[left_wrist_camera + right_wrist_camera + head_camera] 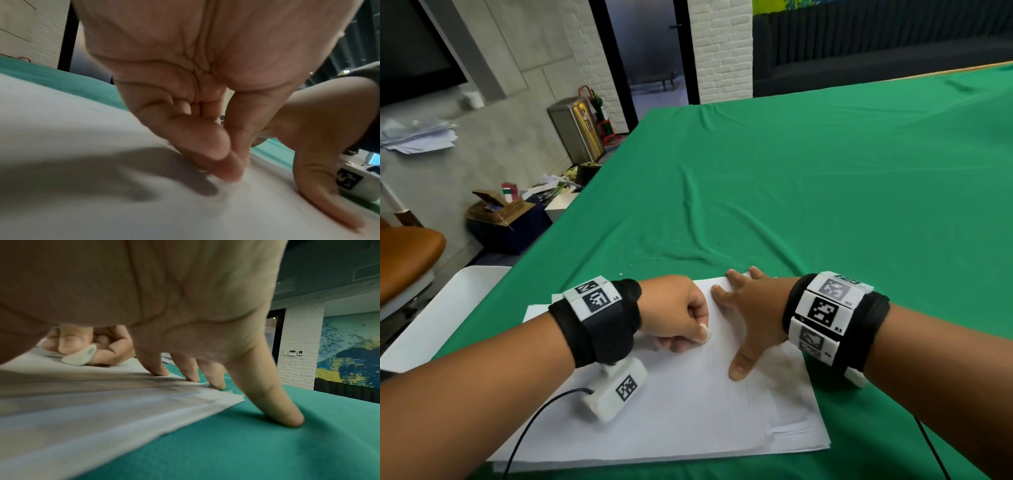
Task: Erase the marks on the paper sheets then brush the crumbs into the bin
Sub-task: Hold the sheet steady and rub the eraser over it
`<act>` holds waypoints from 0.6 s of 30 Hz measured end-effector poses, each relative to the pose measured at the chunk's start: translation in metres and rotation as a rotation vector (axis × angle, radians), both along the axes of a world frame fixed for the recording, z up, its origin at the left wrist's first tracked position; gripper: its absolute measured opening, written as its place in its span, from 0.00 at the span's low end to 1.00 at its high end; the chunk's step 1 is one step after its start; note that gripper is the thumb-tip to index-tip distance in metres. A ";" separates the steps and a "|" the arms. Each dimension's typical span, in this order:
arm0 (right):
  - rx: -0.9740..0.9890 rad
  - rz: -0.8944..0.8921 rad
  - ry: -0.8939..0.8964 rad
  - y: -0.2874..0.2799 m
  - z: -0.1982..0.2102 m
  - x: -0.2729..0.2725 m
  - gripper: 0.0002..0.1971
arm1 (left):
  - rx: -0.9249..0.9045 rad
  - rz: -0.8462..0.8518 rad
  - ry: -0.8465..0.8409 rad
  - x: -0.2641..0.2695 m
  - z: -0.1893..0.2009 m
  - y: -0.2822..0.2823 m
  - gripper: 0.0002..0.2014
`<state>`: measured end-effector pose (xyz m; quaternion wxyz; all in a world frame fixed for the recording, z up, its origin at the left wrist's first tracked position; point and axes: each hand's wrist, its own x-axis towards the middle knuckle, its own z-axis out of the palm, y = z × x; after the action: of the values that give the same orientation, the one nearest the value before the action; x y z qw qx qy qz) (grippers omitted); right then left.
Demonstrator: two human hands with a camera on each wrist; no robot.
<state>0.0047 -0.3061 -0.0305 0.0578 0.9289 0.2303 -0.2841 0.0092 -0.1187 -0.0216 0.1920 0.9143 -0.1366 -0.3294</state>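
A stack of white paper sheets (688, 411) lies on the green tablecloth (825, 192) at the near edge. My left hand (698, 334) pinches a small white eraser (704, 331) and holds its tip against the top sheet. The right wrist view shows the eraser (80, 357) between the left hand's thumb and fingers. My right hand (732, 308) lies flat with fingers spread, pressing down the sheet's far right part; its little finger (283, 415) rests on the cloth beside the paper (102, 410). Pale eraser crumbs (650, 255) speckle the cloth just beyond the sheets.
A white bin-like container (448, 308) stands off the table's left edge. Farther left are an orange chair (407, 253), a cardboard box (500, 209) and a metal bin (577, 130) on the floor. Green cloth stretches far ahead and to the right.
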 end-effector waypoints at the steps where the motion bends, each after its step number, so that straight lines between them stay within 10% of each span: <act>1: 0.003 0.002 0.002 0.000 0.000 0.000 0.73 | 0.005 0.001 -0.007 0.002 0.000 -0.001 0.06; 8: 0.013 -0.014 0.009 -0.001 -0.002 0.001 0.73 | 0.165 0.119 -0.261 0.041 0.006 0.000 0.13; 12: 0.024 -0.008 -0.002 -0.001 -0.003 0.002 0.73 | -0.087 0.317 -0.261 0.045 0.008 0.013 0.10; 15: 0.024 -0.011 -0.005 0.000 -0.003 0.002 0.73 | -0.163 0.235 -0.103 0.024 0.010 0.018 0.05; 18: 0.022 -0.015 -0.006 0.000 -0.003 0.001 0.73 | -0.395 0.225 0.445 -0.004 0.003 0.016 0.02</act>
<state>0.0053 -0.3061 -0.0333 0.0459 0.9320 0.2264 -0.2792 0.0048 -0.1024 -0.0190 0.4261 0.7744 -0.0505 -0.4650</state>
